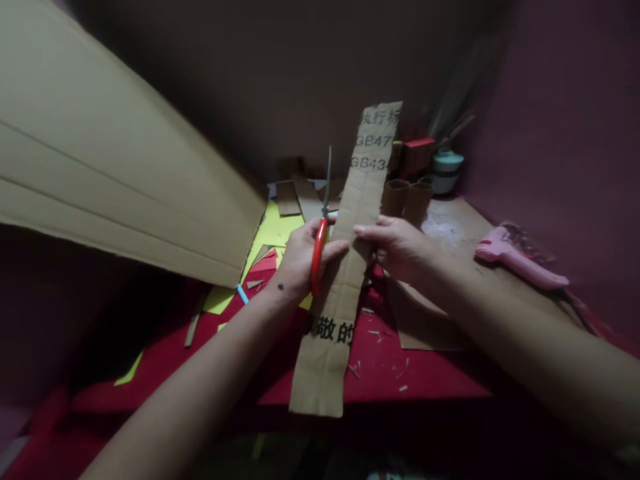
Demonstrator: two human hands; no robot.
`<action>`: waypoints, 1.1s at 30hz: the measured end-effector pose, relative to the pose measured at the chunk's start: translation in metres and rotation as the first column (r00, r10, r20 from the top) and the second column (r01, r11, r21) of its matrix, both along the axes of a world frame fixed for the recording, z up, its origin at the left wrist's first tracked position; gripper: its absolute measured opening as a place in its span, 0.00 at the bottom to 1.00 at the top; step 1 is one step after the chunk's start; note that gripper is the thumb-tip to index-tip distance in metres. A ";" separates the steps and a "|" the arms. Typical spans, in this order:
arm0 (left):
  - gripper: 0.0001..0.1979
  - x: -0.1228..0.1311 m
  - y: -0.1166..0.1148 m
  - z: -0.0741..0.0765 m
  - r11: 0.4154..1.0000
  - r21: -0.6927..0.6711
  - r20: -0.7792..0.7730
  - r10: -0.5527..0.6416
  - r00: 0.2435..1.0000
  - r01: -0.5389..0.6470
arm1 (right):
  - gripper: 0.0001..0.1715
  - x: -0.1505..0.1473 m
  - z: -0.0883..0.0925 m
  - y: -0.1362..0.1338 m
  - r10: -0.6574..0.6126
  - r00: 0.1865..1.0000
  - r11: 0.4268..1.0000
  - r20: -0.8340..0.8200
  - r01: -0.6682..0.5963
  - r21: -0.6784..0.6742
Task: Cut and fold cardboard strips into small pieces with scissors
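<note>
A long cardboard strip (334, 293) with black printed characters near both ends is held up over the table, tilted with its top to the right. My left hand (301, 260) pinches its left edge between thumb and fingers. Red-handled scissors (318, 257) hang in that same hand, blades pointing up and away from me, apart from the strip's surface. On the right edge, my right hand (397, 247) grips the strip, with the thumb or a finger lying across its face. The fingers behind the cardboard are hidden.
A large cardboard panel (135, 153) stands at left. Yellow paper (275, 223) and scraps lie on the red cloth (425, 377). Cardboard tubes (396, 197), a teal-lidded container (448, 167) and a red box (419, 153) stand behind. A pink glue gun (520, 257) lies at right.
</note>
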State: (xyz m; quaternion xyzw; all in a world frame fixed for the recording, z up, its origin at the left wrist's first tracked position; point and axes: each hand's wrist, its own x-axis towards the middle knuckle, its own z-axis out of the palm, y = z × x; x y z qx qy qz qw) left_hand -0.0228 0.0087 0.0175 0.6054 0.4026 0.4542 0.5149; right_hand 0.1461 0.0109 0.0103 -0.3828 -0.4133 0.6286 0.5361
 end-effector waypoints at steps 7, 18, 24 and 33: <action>0.18 -0.016 0.000 -0.013 0.970 -0.117 0.107 -0.202 0.973 0.214 | 0.07 -0.013 -0.003 0.019 -0.167 0.986 0.979 -0.008 0.167 0.120; 0.21 -0.021 0.033 -0.037 0.986 0.016 0.382 0.147 0.913 -0.165 | 0.20 -0.057 -0.032 -0.031 0.248 0.968 0.968 -0.034 -0.249 -0.013; 0.19 -0.029 0.040 -0.039 0.966 0.086 0.406 0.188 0.894 -0.242 | 0.23 -0.068 -0.034 -0.040 0.252 0.961 0.958 -0.113 -0.265 -0.113; 0.18 -0.039 0.051 -0.037 0.984 0.048 0.457 0.133 0.879 -0.174 | 0.25 -0.065 -0.036 -0.042 0.262 0.949 0.950 -0.177 -0.286 -0.127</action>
